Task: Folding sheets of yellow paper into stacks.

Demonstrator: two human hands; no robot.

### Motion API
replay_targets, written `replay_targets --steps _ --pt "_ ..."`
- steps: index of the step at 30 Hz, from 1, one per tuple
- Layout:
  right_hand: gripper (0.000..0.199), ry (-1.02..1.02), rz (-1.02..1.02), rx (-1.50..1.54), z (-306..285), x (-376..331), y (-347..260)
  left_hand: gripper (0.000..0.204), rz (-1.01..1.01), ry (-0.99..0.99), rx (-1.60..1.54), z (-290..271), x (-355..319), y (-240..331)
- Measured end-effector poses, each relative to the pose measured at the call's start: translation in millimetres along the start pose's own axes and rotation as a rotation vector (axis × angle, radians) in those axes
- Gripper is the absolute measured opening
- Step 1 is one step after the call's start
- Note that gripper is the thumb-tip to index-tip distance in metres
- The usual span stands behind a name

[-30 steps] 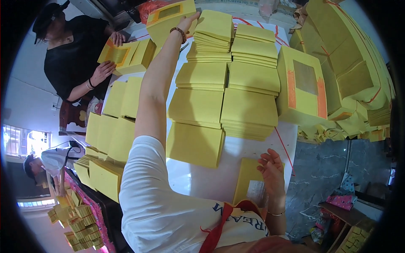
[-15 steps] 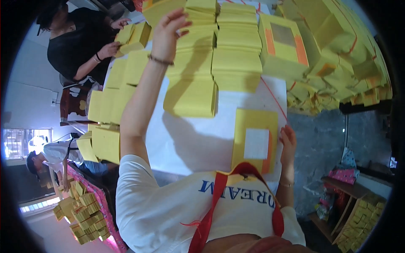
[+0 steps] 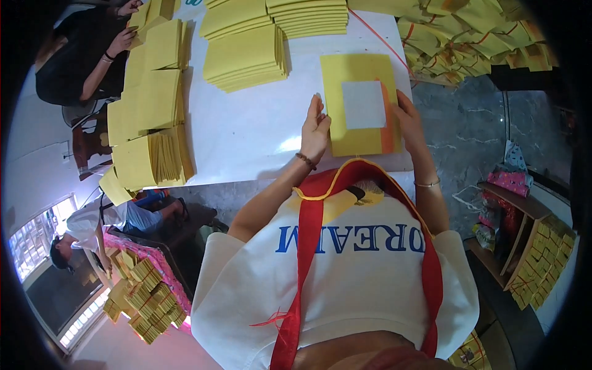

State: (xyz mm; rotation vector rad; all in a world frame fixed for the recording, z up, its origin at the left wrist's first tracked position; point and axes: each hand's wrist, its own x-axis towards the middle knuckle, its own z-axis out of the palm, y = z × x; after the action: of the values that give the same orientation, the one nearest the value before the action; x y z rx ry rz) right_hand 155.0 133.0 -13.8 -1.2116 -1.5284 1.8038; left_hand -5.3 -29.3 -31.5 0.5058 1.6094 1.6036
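Observation:
A yellow rectangular paper piece point(image 3: 336, 139) lies on the white-topped table in front of me. It bears a pale grey square and an orange strip down its right side. My left hand point(image 3: 316, 131) is at its left edge, fingers stretched out and thumb slightly apart. Along the right edge sits my right hand point(image 3: 409, 123), its fingers extended and close to or touching the paper. How thick the piece is, I cannot tell. Beyond my left hand lies a fanned stack of folded yellow paper point(image 3: 243, 58), with another stack point(image 3: 308, 17) to its right.
Several yellow paper stacks point(image 3: 148, 105) line the table's left side. A red string point(image 3: 379, 38) crosses the white tabletop point(image 3: 246, 135) toward its right edge. Yellow bundles point(image 3: 456, 49) pile up far right. One person in black point(image 3: 86, 55) handles paper; another point(image 3: 86, 222) sits lower left.
My left hand has come back from above the far stacks to the paper piece's left edge. My right hand stays by its right edge. The view has shifted, so the table appears higher.

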Motion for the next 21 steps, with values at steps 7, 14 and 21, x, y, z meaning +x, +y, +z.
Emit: replay_targets --steps 7,14,21 --pt "0.043 -0.089 0.013 0.009 -3 3 1 0.059 0.092 0.080 -0.214 19 -4 -16" --pt "0.040 0.003 -0.066 -0.042 -4 8 12 0.056 0.112 0.091 -0.169 19 -1 -15" --pt "0.029 0.065 -0.663 -0.589 -24 -2 9 0.050 0.639 0.166 0.686 6 -8 10"
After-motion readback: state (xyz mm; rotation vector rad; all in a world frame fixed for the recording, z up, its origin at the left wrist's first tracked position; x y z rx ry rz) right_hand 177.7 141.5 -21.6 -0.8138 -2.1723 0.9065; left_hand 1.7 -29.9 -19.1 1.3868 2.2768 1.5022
